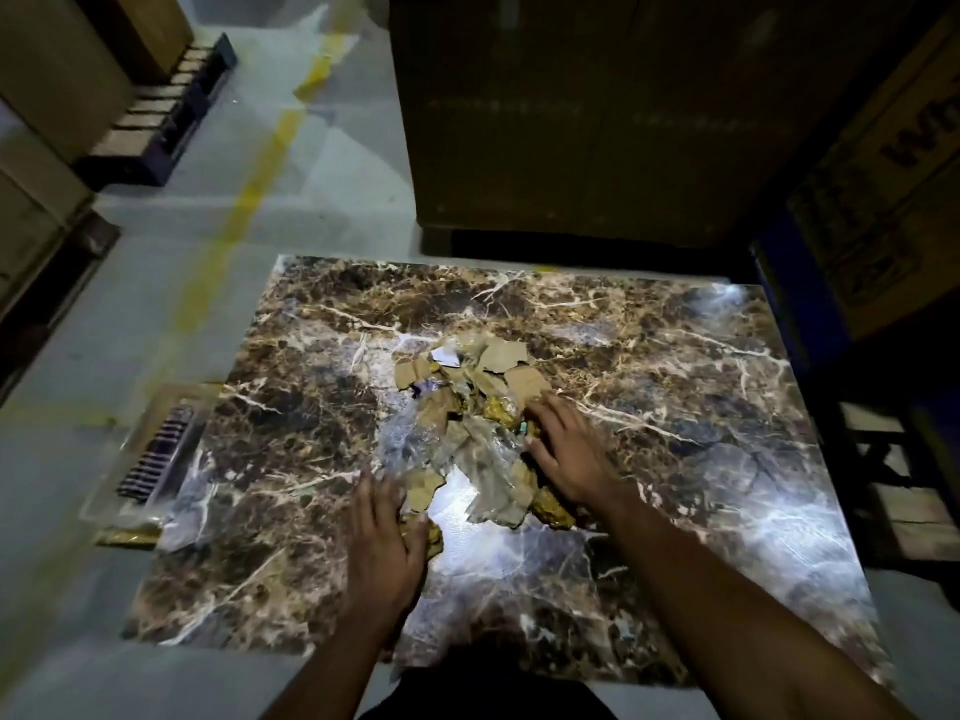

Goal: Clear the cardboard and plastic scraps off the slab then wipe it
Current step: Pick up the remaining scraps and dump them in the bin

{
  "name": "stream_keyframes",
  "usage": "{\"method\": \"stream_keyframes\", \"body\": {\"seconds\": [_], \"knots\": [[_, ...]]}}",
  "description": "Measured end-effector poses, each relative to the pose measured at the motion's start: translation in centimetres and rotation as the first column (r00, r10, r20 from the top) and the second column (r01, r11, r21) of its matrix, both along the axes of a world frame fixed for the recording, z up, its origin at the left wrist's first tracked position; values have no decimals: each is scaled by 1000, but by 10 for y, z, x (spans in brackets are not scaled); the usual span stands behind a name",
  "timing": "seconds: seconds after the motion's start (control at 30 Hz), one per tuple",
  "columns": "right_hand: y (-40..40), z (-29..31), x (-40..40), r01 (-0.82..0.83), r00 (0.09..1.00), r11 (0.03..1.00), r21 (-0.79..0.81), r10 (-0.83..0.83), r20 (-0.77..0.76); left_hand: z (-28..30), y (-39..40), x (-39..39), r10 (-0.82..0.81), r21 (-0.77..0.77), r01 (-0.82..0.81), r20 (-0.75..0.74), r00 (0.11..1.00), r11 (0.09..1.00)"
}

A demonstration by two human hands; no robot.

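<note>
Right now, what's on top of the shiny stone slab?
A pile of cardboard scraps and clear plastic sits mid-slab, with both hands, left and right, on its edges. Whatever lies under the pile is hidden.

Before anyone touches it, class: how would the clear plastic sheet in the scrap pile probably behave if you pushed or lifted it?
The clear plastic sheet looks thin and crumpled, so it would likely flop and fold, not hold shape. It probably weighs little and may slide easily on the glossy slab. Cardboard scraps lying on it could tumble off when it is lifted.
</note>
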State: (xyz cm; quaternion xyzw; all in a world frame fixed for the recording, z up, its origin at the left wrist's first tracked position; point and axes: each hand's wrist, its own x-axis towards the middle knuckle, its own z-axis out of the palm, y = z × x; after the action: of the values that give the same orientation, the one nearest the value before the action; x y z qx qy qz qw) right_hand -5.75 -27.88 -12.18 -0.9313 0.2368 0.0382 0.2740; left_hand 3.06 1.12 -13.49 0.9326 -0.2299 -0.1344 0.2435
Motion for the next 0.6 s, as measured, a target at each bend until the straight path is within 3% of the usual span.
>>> {"method": "stream_keyframes", "body": {"seconds": [0.13,0.27,0.5,0.6], "knots": [[24,-4,-20,11,999,1000,-5,-11,43,2,-19,7,-62,-30,63,28,998,998],[38,2,-52,276,936,957,93,-290,199,3,-21,17,-77,-118,88,89,993,989],[82,-5,-35,281,930,944,170,-312,195,1,-45,38,-222,-206,234,77,972,950],[91,-5,-15,245,936,952,181,-281,211,0,-56,26,-181,-239,185,42,983,953]]}}
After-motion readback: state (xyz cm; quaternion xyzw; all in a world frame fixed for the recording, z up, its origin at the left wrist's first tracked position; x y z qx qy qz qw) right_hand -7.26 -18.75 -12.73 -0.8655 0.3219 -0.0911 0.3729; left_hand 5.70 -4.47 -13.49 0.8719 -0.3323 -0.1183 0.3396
